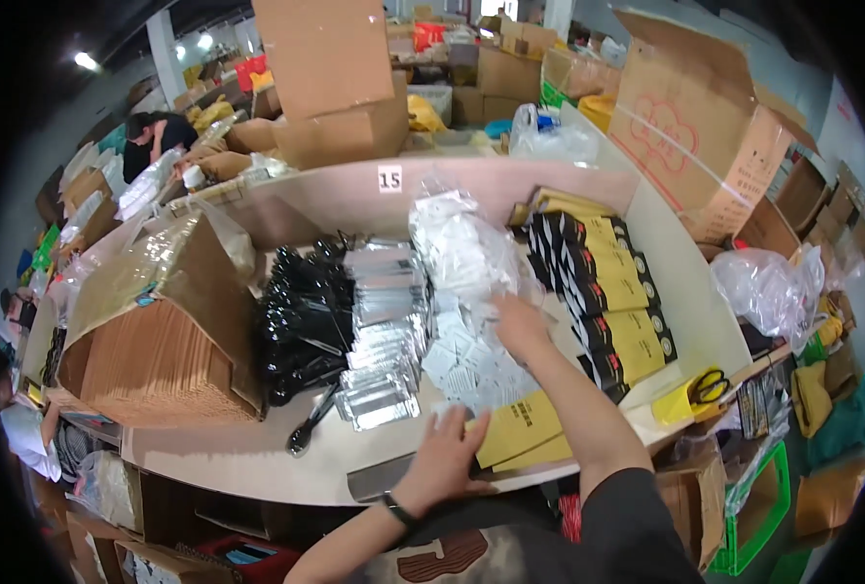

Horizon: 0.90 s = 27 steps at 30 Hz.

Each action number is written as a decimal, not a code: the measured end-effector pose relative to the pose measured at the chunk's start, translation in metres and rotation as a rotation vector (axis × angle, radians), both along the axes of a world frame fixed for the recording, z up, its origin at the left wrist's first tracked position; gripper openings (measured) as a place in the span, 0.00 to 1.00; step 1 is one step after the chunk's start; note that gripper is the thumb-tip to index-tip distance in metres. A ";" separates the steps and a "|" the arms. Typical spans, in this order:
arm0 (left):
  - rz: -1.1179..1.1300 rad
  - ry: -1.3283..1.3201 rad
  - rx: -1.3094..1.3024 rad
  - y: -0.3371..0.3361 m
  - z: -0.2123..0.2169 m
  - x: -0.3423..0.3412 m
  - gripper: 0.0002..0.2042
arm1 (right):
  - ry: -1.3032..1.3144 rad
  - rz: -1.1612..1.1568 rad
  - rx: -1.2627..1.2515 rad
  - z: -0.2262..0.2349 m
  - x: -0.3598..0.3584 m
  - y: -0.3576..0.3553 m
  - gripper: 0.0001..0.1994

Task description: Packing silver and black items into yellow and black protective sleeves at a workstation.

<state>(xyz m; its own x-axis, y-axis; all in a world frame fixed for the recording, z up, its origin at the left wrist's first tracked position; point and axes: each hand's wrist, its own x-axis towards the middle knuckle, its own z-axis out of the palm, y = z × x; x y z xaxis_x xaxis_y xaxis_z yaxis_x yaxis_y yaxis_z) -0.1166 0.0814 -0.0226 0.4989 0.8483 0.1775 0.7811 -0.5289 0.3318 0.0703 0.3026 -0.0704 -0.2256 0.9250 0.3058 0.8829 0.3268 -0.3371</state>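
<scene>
My left hand lies at the front edge of the table with its fingers spread, touching the left end of yellow printed packets. A flat grey strip lies beside it along the edge. Farther in, my right hand reaches down onto a pile of loose white paper slips, next to a clear plastic bag of white items. Its fingertips are blurred against the slips, so I cannot tell whether they pinch one. Left of the slips lie rows of silver foil sachets and black plastic-wrapped spoon-shaped utensils.
A carton packed with brown sheets stands at the left. Stacks of yellow-and-black packets line the right side. Yellow-handled scissors sit in a yellow holder at the right edge. A low board wall rims the back; cartons stand beyond it.
</scene>
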 end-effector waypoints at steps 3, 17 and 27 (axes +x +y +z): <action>-0.024 0.044 -0.220 0.009 0.001 0.000 0.56 | -0.188 0.020 -0.054 0.000 0.006 0.019 0.10; -0.074 -0.140 -0.103 -0.006 -0.007 -0.017 0.47 | 0.047 0.023 -0.062 -0.007 0.020 -0.016 0.08; 0.457 -0.413 0.069 -0.034 -0.004 -0.114 0.30 | 0.484 -0.106 -0.409 0.065 -0.042 -0.093 0.11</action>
<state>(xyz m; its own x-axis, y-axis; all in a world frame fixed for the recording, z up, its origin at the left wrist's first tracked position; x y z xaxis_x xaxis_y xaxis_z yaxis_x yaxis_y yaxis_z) -0.2303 0.0474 -0.0269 -0.0333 0.9397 0.3404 0.7483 -0.2023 0.6317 0.0278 0.2094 -0.0054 -0.0513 0.9982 -0.0326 0.6197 0.0062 -0.7848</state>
